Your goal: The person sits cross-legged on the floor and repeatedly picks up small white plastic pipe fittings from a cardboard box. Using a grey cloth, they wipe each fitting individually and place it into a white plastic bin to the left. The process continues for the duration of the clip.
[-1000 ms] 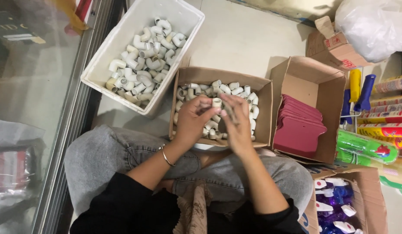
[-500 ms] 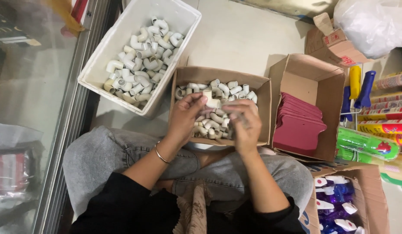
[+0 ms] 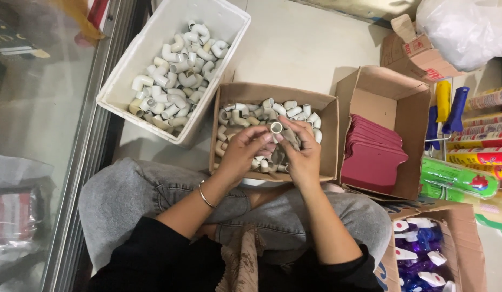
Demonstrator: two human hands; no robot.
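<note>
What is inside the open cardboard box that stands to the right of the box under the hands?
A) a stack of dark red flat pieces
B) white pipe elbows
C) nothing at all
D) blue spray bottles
A: the cardboard box beside the hands' box holds a stack of dark red flat pieces.

The pipe elbow (image 3: 276, 128) pinched in the fingers is off-white with a greyish, dusty tint, like the pipe elbows (image 3: 245, 116) heaped beneath them in the plain brown cardboard box (image 3: 329, 140). Up and left of the fingers, the plastic tub (image 3: 153, 48) is white (its fittings a cleaner white). To the right of the fingers lie dark red cards (image 3: 372, 157). The jeans (image 3: 126, 194) are faded grey, the sleeves (image 3: 153, 254) black, the bangle (image 3: 205, 197) silver.
</note>
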